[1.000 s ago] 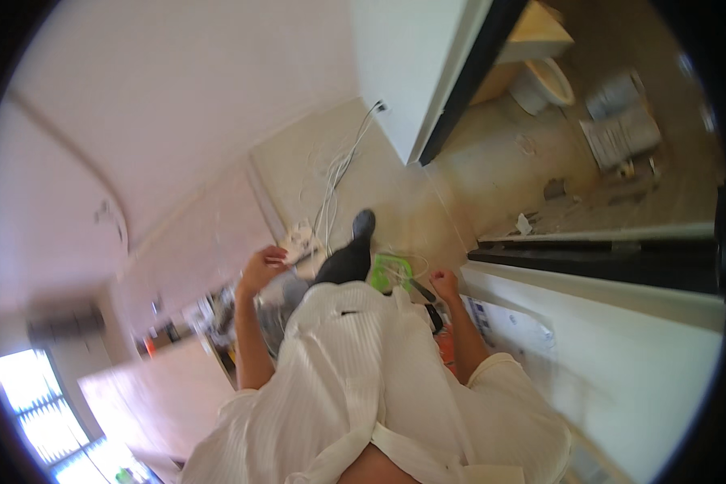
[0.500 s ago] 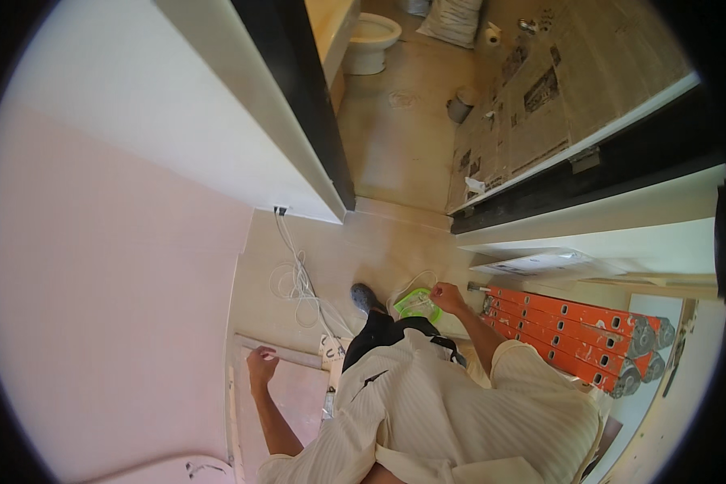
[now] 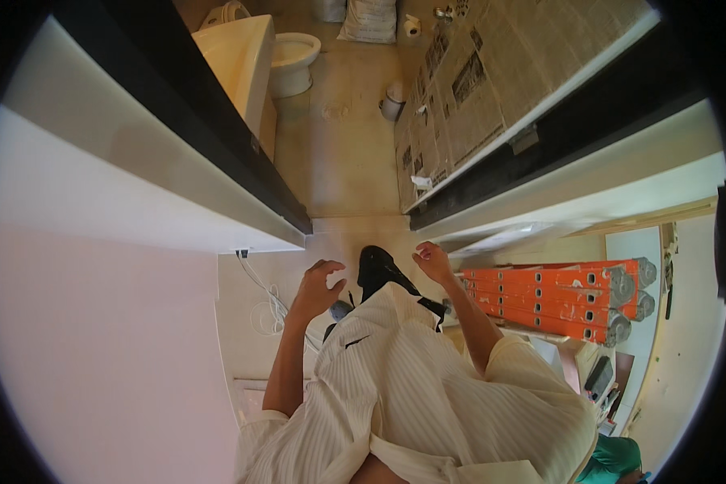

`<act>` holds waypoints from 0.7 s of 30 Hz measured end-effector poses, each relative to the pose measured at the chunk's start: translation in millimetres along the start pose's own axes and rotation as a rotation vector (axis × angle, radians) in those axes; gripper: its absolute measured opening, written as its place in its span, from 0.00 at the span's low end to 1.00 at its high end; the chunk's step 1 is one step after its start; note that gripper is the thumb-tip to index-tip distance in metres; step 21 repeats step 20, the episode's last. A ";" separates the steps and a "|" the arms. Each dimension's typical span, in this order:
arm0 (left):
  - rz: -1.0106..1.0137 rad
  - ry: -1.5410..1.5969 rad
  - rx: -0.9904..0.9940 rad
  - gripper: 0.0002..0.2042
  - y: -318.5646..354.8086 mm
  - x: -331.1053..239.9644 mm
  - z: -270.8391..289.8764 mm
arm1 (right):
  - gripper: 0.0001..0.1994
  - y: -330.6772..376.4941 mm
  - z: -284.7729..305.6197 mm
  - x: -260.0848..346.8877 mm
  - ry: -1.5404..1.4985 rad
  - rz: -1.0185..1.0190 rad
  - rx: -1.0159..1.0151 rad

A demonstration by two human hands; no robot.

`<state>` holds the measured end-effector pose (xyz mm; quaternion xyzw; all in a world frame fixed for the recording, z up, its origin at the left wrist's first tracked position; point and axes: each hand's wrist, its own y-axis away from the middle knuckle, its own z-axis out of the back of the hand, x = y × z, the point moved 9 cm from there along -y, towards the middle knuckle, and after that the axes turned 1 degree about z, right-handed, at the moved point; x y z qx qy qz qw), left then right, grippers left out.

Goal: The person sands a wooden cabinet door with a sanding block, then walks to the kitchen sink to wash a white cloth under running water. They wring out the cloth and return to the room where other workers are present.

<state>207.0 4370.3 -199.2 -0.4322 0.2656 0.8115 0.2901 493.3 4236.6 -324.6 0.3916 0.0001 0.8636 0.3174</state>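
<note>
My left hand hangs in the air in front of my shirt, thumb and fingers curved but apart, with nothing between them. On the other side my right hand is raised with its fingers curled in loosely, and no object shows in it. Between the two hands, one foot in a dark shoe steps forward just short of the bathroom doorway. Close to the right forearm lie the orange ladders, splashed with paint. Neither hand touches anything I can see.
Dark door frames flank the doorway. Beyond stand a toilet, a sink counter, a grey bucket, a white sack and a paper-covered surface. White cables lie left; a person in green is at lower right.
I have moved forward toward the doorway. My left hand has swung up and inward from the left. The green tray near my right hand has gone from view; a person in green has appeared.
</note>
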 end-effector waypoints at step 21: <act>0.266 -0.069 -0.260 0.16 -283.1 -30.8 81.5 | 0.09 -381.1 216.9 476.4 -0.589 1.010 0.042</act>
